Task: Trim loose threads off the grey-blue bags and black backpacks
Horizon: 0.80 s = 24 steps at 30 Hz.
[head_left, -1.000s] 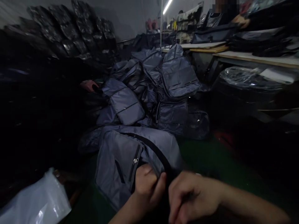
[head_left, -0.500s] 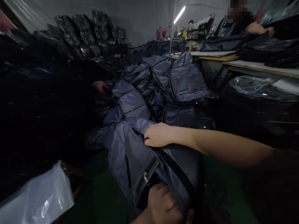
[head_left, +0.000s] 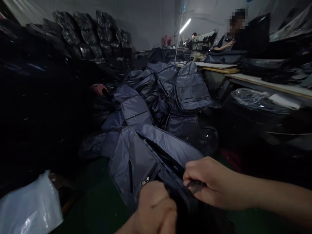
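A grey backpack [head_left: 136, 156] lies in front of me with its main zip open and a black inside showing. My left hand [head_left: 156, 206] is closed as a fist on the near edge of the backpack, beside a small front pocket zip. My right hand [head_left: 204, 180] pinches the black edge of the opening on the backpack's right side, fingers closed on the fabric.
A heap of grey backpacks [head_left: 165, 94] rises behind it. Bagged dark packs [head_left: 92, 39] are stacked along the back wall. A white plastic bag [head_left: 29, 208] lies at lower left. A person [head_left: 234, 35] sits at a work table [head_left: 268, 83] at right.
My right hand has pulled back from the far top of the backpack to the near edge of the opening. The left hand stays gripped on the near edge.
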Available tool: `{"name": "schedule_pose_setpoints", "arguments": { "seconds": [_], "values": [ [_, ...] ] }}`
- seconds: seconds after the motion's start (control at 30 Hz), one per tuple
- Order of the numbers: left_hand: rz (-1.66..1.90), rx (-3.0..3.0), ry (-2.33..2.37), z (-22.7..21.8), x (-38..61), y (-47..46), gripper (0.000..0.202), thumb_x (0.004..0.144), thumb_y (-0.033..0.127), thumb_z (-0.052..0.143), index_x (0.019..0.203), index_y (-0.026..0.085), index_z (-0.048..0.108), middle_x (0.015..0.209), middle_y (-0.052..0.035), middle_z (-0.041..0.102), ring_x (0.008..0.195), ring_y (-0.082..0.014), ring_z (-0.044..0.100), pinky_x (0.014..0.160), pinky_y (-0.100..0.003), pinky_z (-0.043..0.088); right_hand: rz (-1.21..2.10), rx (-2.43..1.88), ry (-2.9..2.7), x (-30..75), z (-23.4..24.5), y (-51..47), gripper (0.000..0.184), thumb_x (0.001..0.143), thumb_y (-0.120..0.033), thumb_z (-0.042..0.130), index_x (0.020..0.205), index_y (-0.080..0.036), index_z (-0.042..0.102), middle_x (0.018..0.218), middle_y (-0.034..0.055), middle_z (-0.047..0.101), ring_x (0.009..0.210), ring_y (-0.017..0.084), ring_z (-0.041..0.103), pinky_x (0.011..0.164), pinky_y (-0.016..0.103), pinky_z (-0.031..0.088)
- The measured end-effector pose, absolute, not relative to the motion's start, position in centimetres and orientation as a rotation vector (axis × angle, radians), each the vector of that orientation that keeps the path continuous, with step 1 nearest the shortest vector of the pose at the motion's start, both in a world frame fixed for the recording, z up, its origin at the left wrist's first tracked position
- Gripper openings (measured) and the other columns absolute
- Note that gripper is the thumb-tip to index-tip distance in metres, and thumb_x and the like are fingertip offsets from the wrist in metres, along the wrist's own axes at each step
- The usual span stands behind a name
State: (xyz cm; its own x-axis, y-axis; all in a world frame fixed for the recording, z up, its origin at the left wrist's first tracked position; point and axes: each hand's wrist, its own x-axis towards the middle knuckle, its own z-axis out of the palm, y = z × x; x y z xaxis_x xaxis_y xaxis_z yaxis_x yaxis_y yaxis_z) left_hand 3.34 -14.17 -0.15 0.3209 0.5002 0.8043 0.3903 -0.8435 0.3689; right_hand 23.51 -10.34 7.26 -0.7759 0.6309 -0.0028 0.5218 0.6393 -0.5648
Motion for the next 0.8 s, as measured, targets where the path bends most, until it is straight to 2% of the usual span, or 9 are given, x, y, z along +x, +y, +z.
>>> {"name": "schedule_pose_setpoints", "arguments": {
  "seconds": [0.07, 0.13, 0.2, 0.23, 0.3, 0.4, 0.47, 0.63, 0.8],
  "values": [
    [1.573, 2.378, 0.926, 1.5, 2.0, -12.6, 0.020, 0.084, 0.018, 0.039, 0.093, 0.017, 0.057, 0.075, -0.0057, 0.059, 0.068, -0.0179, 0.054, 0.064, -0.034, 0.043, 0.808, -0.972, -2.611, 23.8, 6.6, -11.3, 0.009, 0.080, -0.020, 0.053, 0.082, -0.017, 0.061, 0.071, -0.0014, 0.055, 0.058, 0.008, 0.047, 0.056, 0.020, 0.033],
    [1.226, 2.475, 0.968, 2.8, 1.3, -10.8, 0.029, 0.085, 0.039, 0.047, 0.102, 0.018, 0.056, 0.090, -0.0087, 0.060, 0.084, -0.0218, 0.054, 0.075, -0.038, 0.043, 0.758, -0.966, -2.581, 24.0, 5.8, -11.8, 0.012, 0.082, -0.025, 0.051, 0.081, -0.017, 0.060, 0.067, -0.0018, 0.051, 0.056, 0.009, 0.043, 0.055, 0.022, 0.031],
    [0.777, 2.602, 0.868, 3.5, 1.2, -9.3, 0.045, 0.074, 0.060, 0.055, 0.092, 0.018, 0.059, 0.084, -0.0065, 0.059, 0.083, -0.0219, 0.052, 0.074, -0.036, 0.041, 0.720, -0.950, -2.554, 24.3, 5.1, -12.1, 0.014, 0.084, -0.028, 0.050, 0.083, -0.018, 0.060, 0.066, -0.0016, 0.050, 0.056, 0.009, 0.043, 0.055, 0.024, 0.030],
    [0.613, 2.650, 0.807, 3.7, 1.3, -8.8, 0.045, 0.070, 0.062, 0.058, 0.082, 0.018, 0.058, 0.076, -0.0043, 0.058, 0.077, -0.0202, 0.051, 0.071, -0.034, 0.040, 0.719, -0.947, -2.534, 24.6, 4.6, -12.2, 0.014, 0.084, -0.028, 0.050, 0.084, -0.018, 0.060, 0.066, -0.0015, 0.050, 0.057, 0.010, 0.043, 0.055, 0.024, 0.030],
    [0.494, 2.728, 0.777, 3.7, 1.3, -8.3, 0.037, 0.074, 0.054, 0.060, 0.067, 0.018, 0.054, 0.063, -0.0004, 0.053, 0.065, -0.0159, 0.048, 0.063, -0.030, 0.036, 0.755, -0.964, -2.474, 25.2, 3.9, -12.2, 0.012, 0.084, -0.025, 0.051, 0.087, -0.018, 0.060, 0.069, -0.0012, 0.052, 0.058, 0.009, 0.045, 0.056, 0.024, 0.031],
    [0.583, 2.757, 0.849, 4.4, 0.9, -8.4, 0.032, 0.083, 0.038, 0.054, 0.059, 0.017, 0.048, 0.056, 0.0020, 0.048, 0.056, -0.0116, 0.044, 0.057, -0.027, 0.031, 0.832, -0.975, -2.344, 25.7, 3.1, -12.0, 0.010, 0.082, -0.017, 0.051, 0.087, -0.018, 0.059, 0.072, -0.0010, 0.052, 0.060, 0.009, 0.047, 0.057, 0.022, 0.035],
    [0.686, 2.719, 0.933, 5.7, 0.7, -8.2, 0.033, 0.084, 0.036, 0.053, 0.059, 0.016, 0.048, 0.055, 0.0023, 0.048, 0.055, -0.0106, 0.044, 0.057, -0.025, 0.031, 0.830, -0.936, -2.287, 25.7, 3.0, -11.0, 0.010, 0.081, -0.015, 0.051, 0.087, -0.017, 0.059, 0.071, -0.0009, 0.051, 0.060, 0.009, 0.047, 0.058, 0.021, 0.036],
    [0.942, 2.391, 1.551, 8.8, 1.8, -5.6, 0.042, 0.082, 0.047, 0.052, 0.055, 0.015, 0.053, 0.050, 0.0042, 0.041, 0.049, -0.0086, 0.041, 0.051, -0.021, 0.028, 0.701, -0.888, -2.070, 24.4, 3.9, -5.4, 0.019, 0.089, -0.024, 0.046, 0.094, -0.015, 0.062, 0.076, 0.0008, 0.055, 0.069, 0.011, 0.051, 0.066, 0.022, 0.040],
    [0.867, 2.120, 1.794, 8.2, 2.2, -3.6, 0.046, 0.081, 0.054, 0.046, 0.066, 0.013, 0.061, 0.053, 0.0031, 0.048, 0.053, -0.0105, 0.044, 0.050, -0.021, 0.028, 0.786, -0.813, -2.130, 24.0, 3.8, -2.9, 0.025, 0.090, -0.027, 0.045, 0.103, -0.013, 0.061, 0.087, 0.0031, 0.061, 0.076, 0.012, 0.055, 0.071, 0.023, 0.042]
  ]
}}
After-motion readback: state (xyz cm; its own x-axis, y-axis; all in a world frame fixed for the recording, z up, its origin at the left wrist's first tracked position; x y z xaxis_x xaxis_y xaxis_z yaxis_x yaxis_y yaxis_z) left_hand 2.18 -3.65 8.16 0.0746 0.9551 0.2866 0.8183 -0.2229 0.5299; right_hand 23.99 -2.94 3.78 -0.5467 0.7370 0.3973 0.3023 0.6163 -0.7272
